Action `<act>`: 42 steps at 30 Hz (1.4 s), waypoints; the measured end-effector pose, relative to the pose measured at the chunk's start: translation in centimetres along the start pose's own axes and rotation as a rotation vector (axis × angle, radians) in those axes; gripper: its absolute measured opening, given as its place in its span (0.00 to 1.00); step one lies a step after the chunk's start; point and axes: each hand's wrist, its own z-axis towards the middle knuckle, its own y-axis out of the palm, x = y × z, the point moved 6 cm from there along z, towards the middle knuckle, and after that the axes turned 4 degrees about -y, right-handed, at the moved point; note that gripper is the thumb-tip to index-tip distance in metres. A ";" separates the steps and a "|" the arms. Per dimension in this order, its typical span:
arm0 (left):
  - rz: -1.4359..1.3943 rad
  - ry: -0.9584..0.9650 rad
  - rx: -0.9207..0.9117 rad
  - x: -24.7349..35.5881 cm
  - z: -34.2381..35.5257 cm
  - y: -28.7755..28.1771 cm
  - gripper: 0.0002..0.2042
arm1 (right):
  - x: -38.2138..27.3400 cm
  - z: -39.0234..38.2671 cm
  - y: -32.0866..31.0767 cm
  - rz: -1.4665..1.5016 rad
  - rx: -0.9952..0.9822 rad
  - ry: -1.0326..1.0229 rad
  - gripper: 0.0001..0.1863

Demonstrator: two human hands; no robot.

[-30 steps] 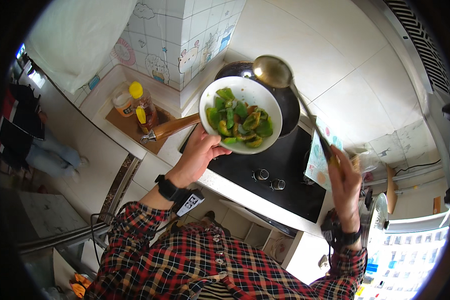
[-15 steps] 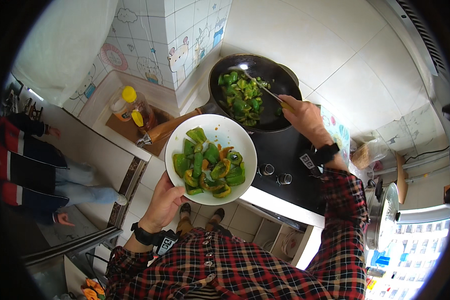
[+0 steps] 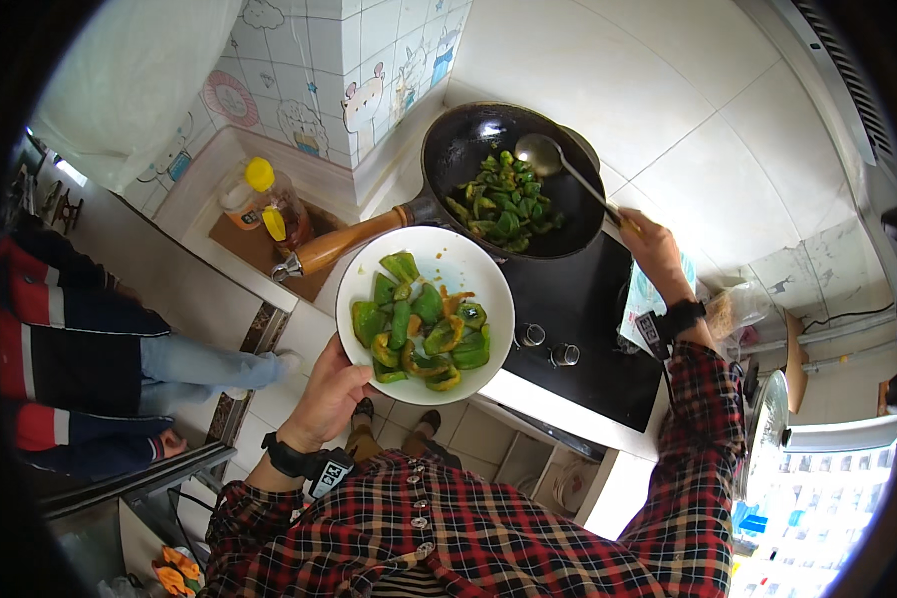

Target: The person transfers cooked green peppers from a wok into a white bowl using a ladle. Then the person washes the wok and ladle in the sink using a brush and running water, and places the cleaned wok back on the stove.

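Rightward the right hand has been drawn, a ladle gripped by its handle. Nearest, a plate, probably rigid, breakable, best rim-held, is so gripped by the left hand; its green peppers seem soft, slippery. Beyond both hands, more are held in the wok.

Wok: dark metal, smooth inner wall, glossy with a bright highlight. Wok handle: varnished wood, satin sheen; end fitting, polished metal. Ladle: metal, smooth, shiny. Shallow bowl: ceramic-looking, white, smooth, glossy glaze. Green pepper pieces in bowl: wet, shiny skins. Cooktop: black, flat, glassy; knobs, metallic finish. Wall tiles: smooth, soft gloss. Bottle: clear plastic; cap, yellow plastic. Shirt: woven plaid cloth, matt. Watch strap: black, matt; exact material unclear.
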 end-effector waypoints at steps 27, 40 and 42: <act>0.026 0.091 -0.126 2.9 4.9 4.5 0.27 | -4.2 -4.1 -4.2 1.359 -0.295 0.725 0.10; -0.059 0.182 -0.218 2.9 12.0 8.1 0.19 | -11.4 -11.5 -12.5 0.890 -0.143 0.565 0.22; -0.042 0.183 -0.216 2.7 12.5 8.1 0.21 | -12.5 -12.7 -11.7 0.588 -0.134 0.477 0.20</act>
